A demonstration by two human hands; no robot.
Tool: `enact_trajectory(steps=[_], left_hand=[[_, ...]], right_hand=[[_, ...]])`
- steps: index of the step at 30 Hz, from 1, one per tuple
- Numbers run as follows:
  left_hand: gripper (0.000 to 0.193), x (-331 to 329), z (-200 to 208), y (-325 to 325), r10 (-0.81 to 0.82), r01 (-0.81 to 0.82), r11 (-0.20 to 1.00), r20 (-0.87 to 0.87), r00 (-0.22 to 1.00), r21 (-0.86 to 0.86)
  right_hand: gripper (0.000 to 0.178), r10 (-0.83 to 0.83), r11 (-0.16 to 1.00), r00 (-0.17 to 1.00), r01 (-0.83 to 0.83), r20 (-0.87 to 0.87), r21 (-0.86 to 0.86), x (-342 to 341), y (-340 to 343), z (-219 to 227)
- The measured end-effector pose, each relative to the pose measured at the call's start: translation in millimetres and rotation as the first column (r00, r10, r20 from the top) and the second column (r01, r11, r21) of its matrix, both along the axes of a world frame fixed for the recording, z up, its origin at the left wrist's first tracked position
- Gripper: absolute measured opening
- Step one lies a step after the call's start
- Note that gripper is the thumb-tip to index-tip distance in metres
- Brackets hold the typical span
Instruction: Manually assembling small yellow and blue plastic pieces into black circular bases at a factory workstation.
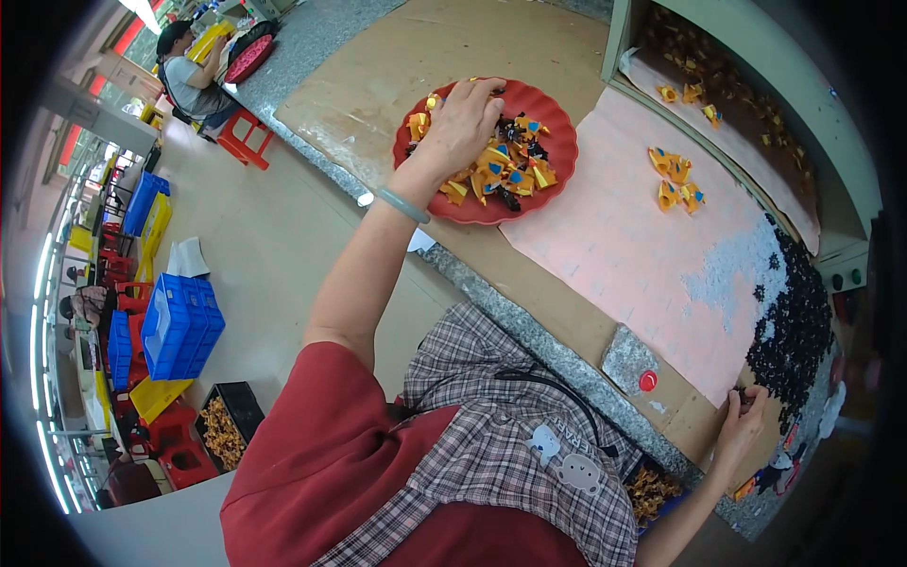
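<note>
On the left, a red scalloped plate [561, 180] holds a pile of orange-yellow parts [510, 175] with blue patches, mixed with small black parts [510, 200]. My left hand [460, 128] reaches over the plate's far side, its fingers curled down among the pile; whatever they grip is hidden. A pale green bangle [403, 205] circles that wrist. Far to the right, my right hand [743, 423] is at the lower edge of a spread of small black pieces [794, 331]. Its thumb and fingers are pinched together, around something too small to make out.
A pink sheet [614, 227] covers part of the table, with a few orange-yellow parts [675, 180] lying on it. A machine opening [727, 104] with more parts stands behind. A red button [647, 380] sits near the front edge. Blue crates [184, 326] stand on the floor.
</note>
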State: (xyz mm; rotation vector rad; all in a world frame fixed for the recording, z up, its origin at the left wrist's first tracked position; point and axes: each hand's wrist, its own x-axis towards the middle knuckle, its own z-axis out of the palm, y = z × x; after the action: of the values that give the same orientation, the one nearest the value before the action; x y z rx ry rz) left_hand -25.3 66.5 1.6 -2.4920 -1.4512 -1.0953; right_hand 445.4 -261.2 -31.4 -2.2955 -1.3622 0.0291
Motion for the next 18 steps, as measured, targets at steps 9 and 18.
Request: enact_trajectory(steps=[9,18], left_hand=[[0.045,2,-43,89,0.009,-0.011,1.000,-0.140,0.990,-0.011],[0.071,-19,0,-17,-0.101,0.032,0.969,-0.274,0.956,-0.246]], right_hand=[[0.019,-0.002,1.000,0.997,0.004,-0.078,0.019,-6,-4,-2],[0.017,0.126,0.988,0.992,-0.125,-0.004,0.085,-5,-13,3]])
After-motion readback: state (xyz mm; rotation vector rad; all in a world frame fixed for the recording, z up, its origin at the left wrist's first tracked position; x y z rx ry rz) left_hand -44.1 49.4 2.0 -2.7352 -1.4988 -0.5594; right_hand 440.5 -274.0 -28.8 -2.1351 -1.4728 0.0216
